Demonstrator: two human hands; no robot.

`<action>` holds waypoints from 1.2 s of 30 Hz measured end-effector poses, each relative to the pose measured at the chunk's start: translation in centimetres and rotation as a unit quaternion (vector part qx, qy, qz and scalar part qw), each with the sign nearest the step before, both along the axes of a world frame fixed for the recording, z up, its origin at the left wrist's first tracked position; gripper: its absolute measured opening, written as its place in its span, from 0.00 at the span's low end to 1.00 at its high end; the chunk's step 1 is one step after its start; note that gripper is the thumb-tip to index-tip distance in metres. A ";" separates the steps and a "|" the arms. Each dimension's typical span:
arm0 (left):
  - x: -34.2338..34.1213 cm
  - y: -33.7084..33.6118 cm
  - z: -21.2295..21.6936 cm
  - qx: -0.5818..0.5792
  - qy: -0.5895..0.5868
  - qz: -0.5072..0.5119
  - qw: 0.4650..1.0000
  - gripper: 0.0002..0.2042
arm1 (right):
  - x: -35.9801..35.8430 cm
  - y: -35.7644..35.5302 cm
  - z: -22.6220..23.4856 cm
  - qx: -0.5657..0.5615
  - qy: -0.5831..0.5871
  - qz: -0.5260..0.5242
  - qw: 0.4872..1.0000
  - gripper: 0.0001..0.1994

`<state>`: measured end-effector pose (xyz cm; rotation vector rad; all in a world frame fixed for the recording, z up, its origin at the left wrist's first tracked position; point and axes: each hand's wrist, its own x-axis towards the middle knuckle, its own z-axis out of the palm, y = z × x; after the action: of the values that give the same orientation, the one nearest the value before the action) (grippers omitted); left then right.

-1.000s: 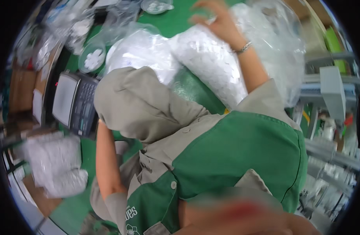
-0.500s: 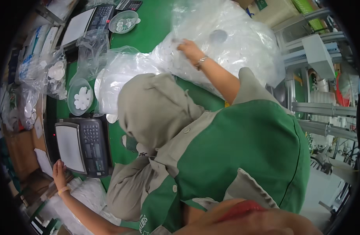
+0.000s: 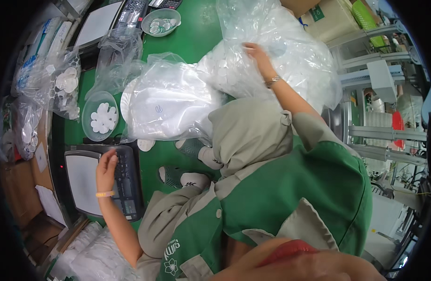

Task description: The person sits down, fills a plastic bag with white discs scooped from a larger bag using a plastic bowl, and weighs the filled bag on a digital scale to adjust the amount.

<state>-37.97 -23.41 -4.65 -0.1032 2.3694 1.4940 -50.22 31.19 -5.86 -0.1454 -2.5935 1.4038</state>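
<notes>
Two hands apart — left hand (image 3: pixel 106 169) on scale (image 3: pixel 100 180), lengthwise toward viewer.

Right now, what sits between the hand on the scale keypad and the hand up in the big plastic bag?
In the head view, between the left hand and right hand lies a clear bag of white discs on the green table.

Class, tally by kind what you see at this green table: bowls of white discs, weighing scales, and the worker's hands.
Bowls of white discs: 2
Weighing scales: 2
Hands, left hand and right hand: 2
Total: 6
</notes>
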 end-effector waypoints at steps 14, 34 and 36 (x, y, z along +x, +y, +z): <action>3.5 1.7 11.9 -0.050 0.005 0.107 0.993 0.20 | -6.0 14.0 0.7 -0.420 -0.054 -0.302 0.854 0.23; -12.3 46.8 10.1 0.261 -0.061 -0.207 0.941 0.17 | 14.2 8.5 7.5 -0.677 -0.063 0.089 0.728 0.13; -12.7 48.0 11.8 0.494 -0.078 -0.172 0.849 0.13 | 15.1 6.4 8.9 -0.382 -0.056 0.151 0.910 0.12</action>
<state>-50.70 24.63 7.10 0.4074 1.1596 2.1738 -35.10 37.59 3.05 0.0824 -2.0426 2.5245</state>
